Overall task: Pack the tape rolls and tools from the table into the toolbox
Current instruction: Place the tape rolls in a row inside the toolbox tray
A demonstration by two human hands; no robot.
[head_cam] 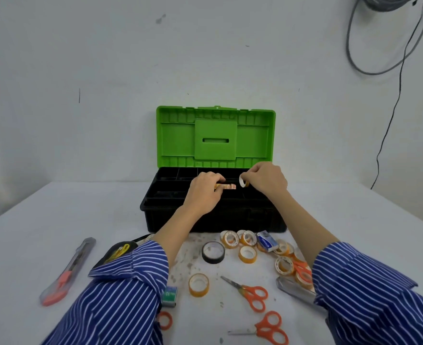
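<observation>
The black toolbox (170,215) stands open at the table's middle, its green lid (215,135) upright. Both hands hover over its divided tray. My left hand (203,192) grips a short stack of clear tape rolls (228,186) lying sideways. My right hand (265,179) pinches one small clear tape roll (243,182) just right of that stack. On the table in front lie several clear tape rolls (247,254), a black tape roll (213,252), orange-handled scissors (249,292), a second pair (267,328) and a utility knife (67,272).
A black and yellow tape measure (117,252) lies partly under my left sleeve. A small blue box (267,241), a green staple box (170,295) and a grey cutter (293,291) lie near my arms. Cables (402,58) hang on the wall at the right.
</observation>
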